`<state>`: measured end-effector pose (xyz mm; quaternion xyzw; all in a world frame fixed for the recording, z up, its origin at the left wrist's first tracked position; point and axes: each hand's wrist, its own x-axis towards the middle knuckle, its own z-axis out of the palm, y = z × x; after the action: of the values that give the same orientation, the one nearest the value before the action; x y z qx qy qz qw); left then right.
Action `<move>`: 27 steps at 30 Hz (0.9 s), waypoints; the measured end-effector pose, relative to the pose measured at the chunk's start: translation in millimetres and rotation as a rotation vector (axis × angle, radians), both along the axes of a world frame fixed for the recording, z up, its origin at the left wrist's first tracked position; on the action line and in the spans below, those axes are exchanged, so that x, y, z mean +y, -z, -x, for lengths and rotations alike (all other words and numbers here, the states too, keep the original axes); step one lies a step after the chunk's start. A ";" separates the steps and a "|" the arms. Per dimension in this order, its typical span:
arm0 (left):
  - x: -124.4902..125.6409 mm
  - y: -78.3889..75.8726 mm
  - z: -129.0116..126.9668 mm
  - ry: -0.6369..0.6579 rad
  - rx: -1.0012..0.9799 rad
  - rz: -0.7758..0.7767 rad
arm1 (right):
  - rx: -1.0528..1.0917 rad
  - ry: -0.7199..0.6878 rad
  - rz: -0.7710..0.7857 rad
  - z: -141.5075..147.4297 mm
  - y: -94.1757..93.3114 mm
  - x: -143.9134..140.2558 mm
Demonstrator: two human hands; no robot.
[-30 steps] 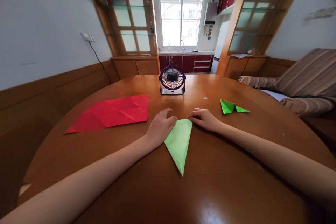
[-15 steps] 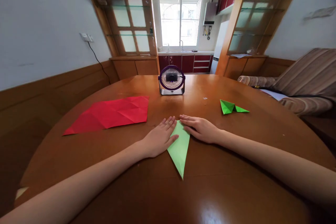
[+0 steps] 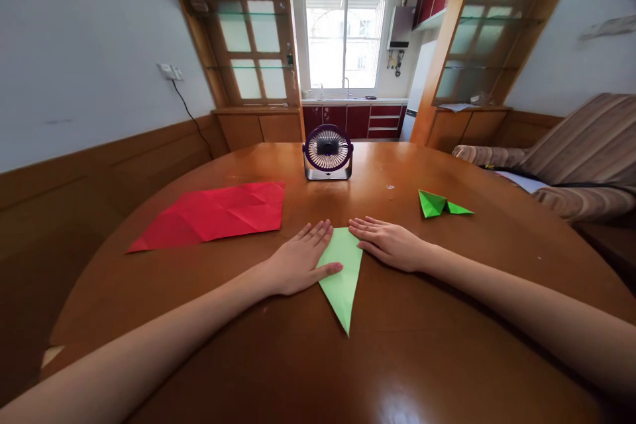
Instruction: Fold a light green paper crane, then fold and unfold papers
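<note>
A folded light green sheet of paper (image 3: 345,278) lies on the table before me, its narrow point toward me and its short straight edge at the far end. My left hand (image 3: 303,258) rests flat across its left side, fingers stretched forward and thumb laid over the paper. At the upper right corner, the fingertips of my right hand (image 3: 390,243) touch the paper's edge; that hand is flat, its thumb beside the right side. Parts of the left edge are hidden beneath my left hand.
A creased red sheet (image 3: 218,215) lies to the left on the brown table (image 3: 278,371). A small purple-rimmed fan (image 3: 328,151) stands at the back. Folded bright green paper (image 3: 433,204) sits on the right. A striped armchair (image 3: 581,152) is beyond the right edge.
My right hand has slid slightly to the right along the far edge, uncovering more of it between the hands. The left hand stays on the paper. The view has shifted a little.
</note>
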<state>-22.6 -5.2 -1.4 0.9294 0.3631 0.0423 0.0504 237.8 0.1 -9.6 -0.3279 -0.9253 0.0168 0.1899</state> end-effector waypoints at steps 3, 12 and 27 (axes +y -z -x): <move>7.8 0.0 9.5 0.050 -0.023 0.006 | 0.036 -0.010 -0.011 -7.5 0.3 3.4; 21.8 -11.7 15.6 0.075 -0.127 0.047 | -0.007 0.071 -0.044 -12.7 -2.4 8.9; 23.7 -5.7 1.4 -0.184 -0.553 0.028 | 0.227 0.181 -0.008 -10.9 -4.0 10.0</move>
<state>-24.0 18.5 4.4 0.8450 0.4188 0.2935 0.1562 248.8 10.1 -5.5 -0.4052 -0.8646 0.0331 0.2953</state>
